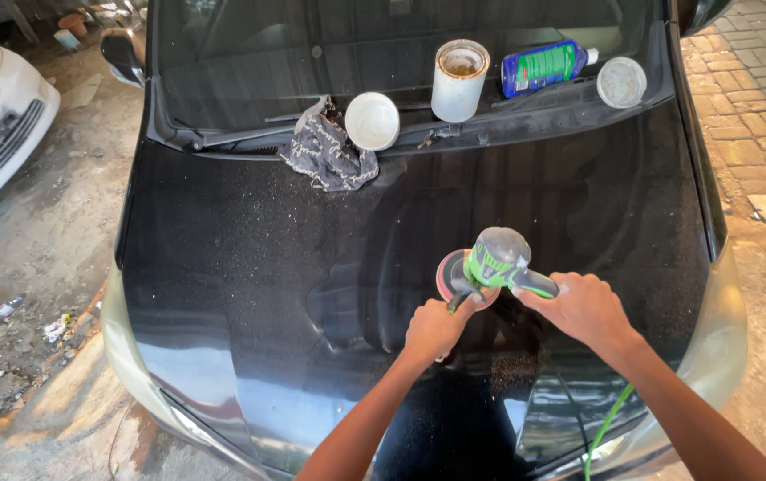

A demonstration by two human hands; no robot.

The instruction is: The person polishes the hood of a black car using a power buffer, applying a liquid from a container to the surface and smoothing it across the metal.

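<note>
The left hand (436, 328) is closed around the side handle of a green polisher (490, 264), and the right hand (583, 307) grips its rear body. The polisher's pad rests flat on the dusty black car hood (249, 249), near the hood's middle. A cloth (328, 151), an open can (458, 80) and a blue bottle (543, 67) lie by the windscreen.

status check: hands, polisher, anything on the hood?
Both hands on polisher: left hand on side handle, right hand on rear grip. Pad flat on black hood. Rag, can, bottle, two lids by windscreen, clear of pad.
</note>
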